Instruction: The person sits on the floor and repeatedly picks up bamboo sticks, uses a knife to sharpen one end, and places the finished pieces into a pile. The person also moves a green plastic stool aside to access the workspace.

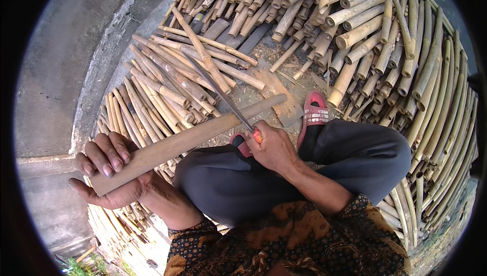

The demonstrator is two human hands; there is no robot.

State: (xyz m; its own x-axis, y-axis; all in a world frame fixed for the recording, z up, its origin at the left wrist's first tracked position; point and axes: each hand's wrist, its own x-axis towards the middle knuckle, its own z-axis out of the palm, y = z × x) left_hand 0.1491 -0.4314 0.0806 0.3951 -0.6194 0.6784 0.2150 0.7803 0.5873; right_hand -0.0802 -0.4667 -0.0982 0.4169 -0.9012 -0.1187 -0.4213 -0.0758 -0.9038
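A long flat wooden board (177,144) slants across my lap from lower left to upper right. Its lower-left end lies in my left hand (109,169), with the fingers over the upper face and the thumb along the lower side. My right hand (274,146) is closed round the red and yellow handle (257,135) of a long, narrow, dark-bladed tool. The tool's blade (223,96) crosses over the board and points up and left; its exact kind cannot be made out. The board's far end is above a flat brown plank on the ground.
Cut bamboo poles (167,78) lie stacked at the left, and a larger bamboo stack (345,27) curves round the far and right sides. The brown plank (279,93) lies among shavings near my red sandal (314,111). A grey concrete wall (56,68) stands left.
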